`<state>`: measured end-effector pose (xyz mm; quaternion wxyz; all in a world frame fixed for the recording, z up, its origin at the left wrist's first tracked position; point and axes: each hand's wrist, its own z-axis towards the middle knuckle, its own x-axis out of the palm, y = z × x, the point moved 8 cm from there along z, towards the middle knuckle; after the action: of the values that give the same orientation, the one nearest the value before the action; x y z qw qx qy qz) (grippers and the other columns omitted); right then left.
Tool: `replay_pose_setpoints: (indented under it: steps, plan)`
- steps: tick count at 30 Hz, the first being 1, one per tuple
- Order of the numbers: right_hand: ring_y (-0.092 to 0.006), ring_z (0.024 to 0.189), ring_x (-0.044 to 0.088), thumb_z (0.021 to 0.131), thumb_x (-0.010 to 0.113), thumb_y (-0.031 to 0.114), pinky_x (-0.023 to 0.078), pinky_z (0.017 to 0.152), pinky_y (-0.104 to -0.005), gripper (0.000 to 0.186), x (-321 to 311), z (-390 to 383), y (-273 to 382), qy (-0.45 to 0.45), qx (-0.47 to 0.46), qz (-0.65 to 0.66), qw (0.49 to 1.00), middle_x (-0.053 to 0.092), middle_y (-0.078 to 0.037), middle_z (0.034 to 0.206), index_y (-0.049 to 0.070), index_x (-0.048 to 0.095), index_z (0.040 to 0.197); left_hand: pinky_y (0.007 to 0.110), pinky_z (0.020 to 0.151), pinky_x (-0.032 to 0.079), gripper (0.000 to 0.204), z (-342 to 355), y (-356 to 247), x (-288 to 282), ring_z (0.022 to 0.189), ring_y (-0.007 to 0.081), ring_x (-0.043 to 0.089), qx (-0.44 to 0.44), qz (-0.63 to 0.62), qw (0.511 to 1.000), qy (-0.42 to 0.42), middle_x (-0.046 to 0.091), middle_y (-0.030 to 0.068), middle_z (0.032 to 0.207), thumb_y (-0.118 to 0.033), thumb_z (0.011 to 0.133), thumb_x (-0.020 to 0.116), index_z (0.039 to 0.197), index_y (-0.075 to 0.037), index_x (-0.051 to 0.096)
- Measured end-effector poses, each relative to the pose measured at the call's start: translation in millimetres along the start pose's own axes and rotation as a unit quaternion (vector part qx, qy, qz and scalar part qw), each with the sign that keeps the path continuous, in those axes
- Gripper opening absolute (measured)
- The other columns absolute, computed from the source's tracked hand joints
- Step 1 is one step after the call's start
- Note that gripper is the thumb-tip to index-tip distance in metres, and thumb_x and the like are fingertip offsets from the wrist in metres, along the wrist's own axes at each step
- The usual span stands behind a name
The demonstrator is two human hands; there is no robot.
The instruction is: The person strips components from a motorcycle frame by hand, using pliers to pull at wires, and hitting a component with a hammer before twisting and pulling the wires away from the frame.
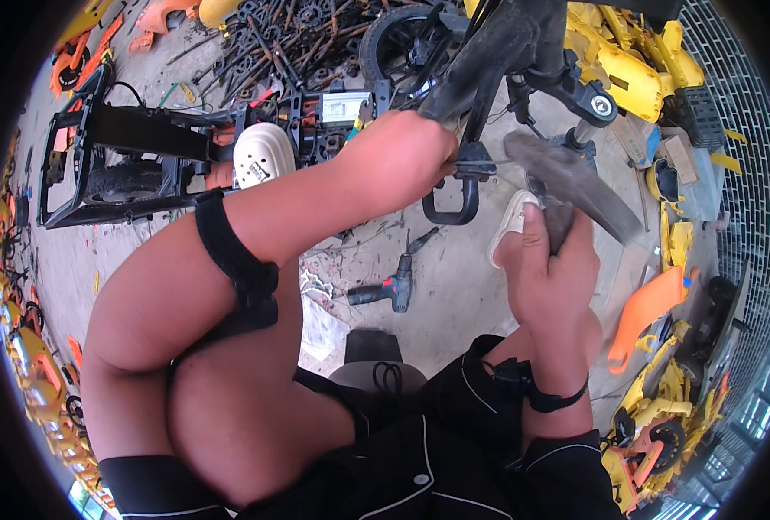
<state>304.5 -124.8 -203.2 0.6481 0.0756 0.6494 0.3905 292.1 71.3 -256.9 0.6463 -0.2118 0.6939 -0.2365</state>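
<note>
My left hand (402, 160) is closed in a fist beside the black bike frame (489, 69). From it a thin metal rod (482, 162) points right; its grip is hidden in my fingers. My right hand (554, 269) is wrapped round the handle of a hammer (580, 186), whose long dark head is smeared by motion. The head is close to the rod's tip, but I cannot tell whether they touch. Just below the rod hangs a black loop-shaped bracket (451, 208). A silver-capped fork part (594, 106) of the frame is beyond the hammer.
A cordless drill (393, 286) lies on the concrete floor between my legs. A black frame with a wheel (125, 165) stands at left, near green-handled pliers (360, 121). Rusty metal parts (289, 35) are heaped behind. Yellow panels (619, 69) and an orange panel (649, 312) lie at right.
</note>
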Motion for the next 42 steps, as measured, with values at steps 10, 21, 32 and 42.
replay_pose_setpoints:
  steps: [10,21,32,42]
  plan:
    - [-0.0450,0.072,0.071,0.103,0.064,0.028,0.056,0.061,-0.0531,0.031,35.0,2.2,-11.0,0.091,-0.039,-0.134,0.986,0.071,-0.025,0.079,0.001,0.053,0.111,0.047,0.074,0.058,0.018,-5.4,9.9,-3.8,0.078,0.0378,0.072,-0.010,-0.016,1.000,0.021,0.074,0.0159,0.080,-0.023,0.092,0.071,0.093,-0.005,0.076]
    - [-0.0234,0.062,0.065,0.107,0.062,0.035,0.053,0.061,-0.0392,0.041,14.1,4.5,-7.4,0.085,0.047,0.099,0.990,0.062,-0.016,0.069,-0.003,0.057,0.122,0.044,0.068,0.056,0.013,-14.4,17.4,-12.3,0.073,0.0358,0.071,0.031,-0.020,0.999,0.003,0.073,0.0143,0.079,-0.018,0.090,0.072,0.092,-0.005,0.075]
    - [-0.0443,0.075,0.071,0.105,0.063,0.036,0.055,0.066,-0.0493,0.039,13.6,-1.4,-2.8,0.059,0.041,0.021,0.997,0.071,-0.023,0.081,0.001,0.059,0.121,0.046,0.073,0.057,0.014,-10.0,2.7,-12.5,0.073,0.0371,0.070,0.063,0.038,0.997,-0.037,0.072,0.0155,0.077,-0.017,0.087,0.072,0.086,-0.003,0.072]
    - [-0.0484,0.078,0.070,0.104,0.065,0.037,0.055,0.066,-0.0548,0.038,20.6,0.4,-8.9,0.085,0.046,-0.031,0.995,0.072,-0.024,0.085,0.003,0.057,0.121,0.046,0.079,0.053,0.016,-10.1,1.8,-4.9,0.074,0.0368,0.070,0.052,0.056,0.996,-0.042,0.071,0.0134,0.073,-0.020,0.090,0.068,0.082,-0.007,0.071]
